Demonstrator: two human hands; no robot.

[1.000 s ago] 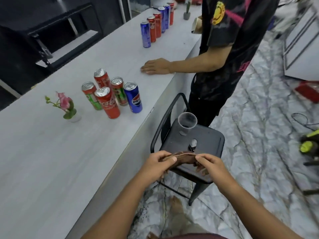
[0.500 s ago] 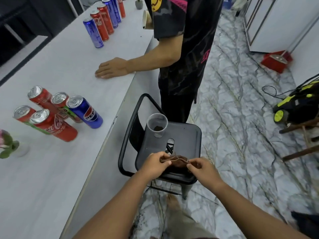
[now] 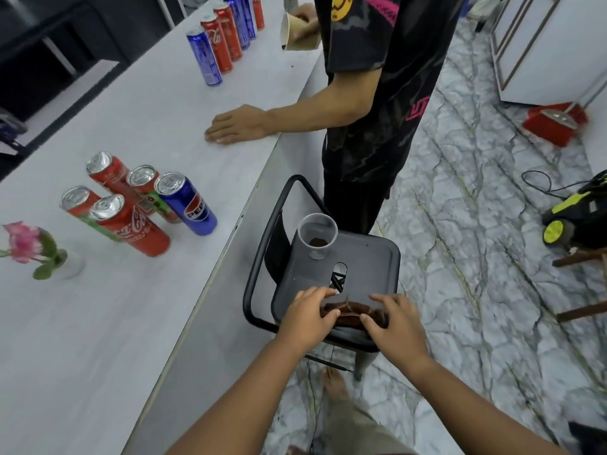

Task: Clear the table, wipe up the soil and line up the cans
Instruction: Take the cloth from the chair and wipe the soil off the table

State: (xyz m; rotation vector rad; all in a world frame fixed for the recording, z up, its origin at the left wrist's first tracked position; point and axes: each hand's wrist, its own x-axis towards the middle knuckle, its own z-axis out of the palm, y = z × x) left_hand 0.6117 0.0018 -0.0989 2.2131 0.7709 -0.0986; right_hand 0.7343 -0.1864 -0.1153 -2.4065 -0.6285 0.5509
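A: Where's the cloth?
B: The brown cloth (image 3: 349, 312) lies bunched at the near edge of the black stool (image 3: 368, 274), just beside the table (image 3: 138, 126).
A: Who has it?
B: Both hands. The left hand (image 3: 307, 315) pinches its left end, thumb under and fingers over. The right hand (image 3: 392, 318) is clamped on the right end the same way.
A: Anything else on the stool?
B: A clear plastic cup (image 3: 317, 236) stands upright at its far side, with dark soil at the bottom.
A: And the cans?
B: Five near cans (image 3: 138, 205) stand in a loose cluster on the table, red ones and a blue one nearest the edge. Left of them sits a small pink flower (image 3: 24, 241) in a pale pot. The far cans (image 3: 226, 37) stand in a row, red and blue mixed.
A: Someone else there?
B: A second person (image 3: 371, 93) stands past the stool, one palm flat on the table, the other hand holding a paper cup (image 3: 295, 32).
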